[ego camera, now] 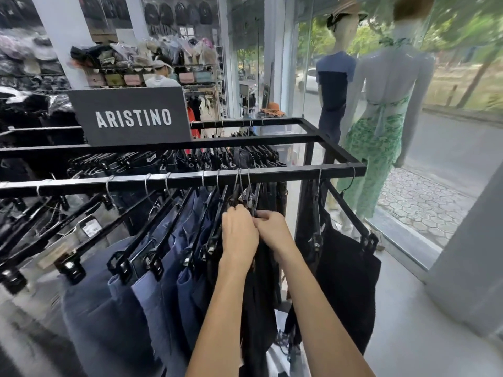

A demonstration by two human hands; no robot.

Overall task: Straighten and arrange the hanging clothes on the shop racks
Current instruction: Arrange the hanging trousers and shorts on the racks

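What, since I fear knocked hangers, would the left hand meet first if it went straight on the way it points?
Most likely the black clip hangers just above its fingertips; the left hand points up toward them, with the rack rail beyond. Depth is hard to judge.

rack [285, 172] black | clip hangers [153, 263] carrying blue and black garments [147, 308], probably trousers | sign [130, 118] on middle bar

Matt black metal rail [190, 178], glossy black plastic clip hangers [121, 263], soft blue and black cloth trousers [103, 317]
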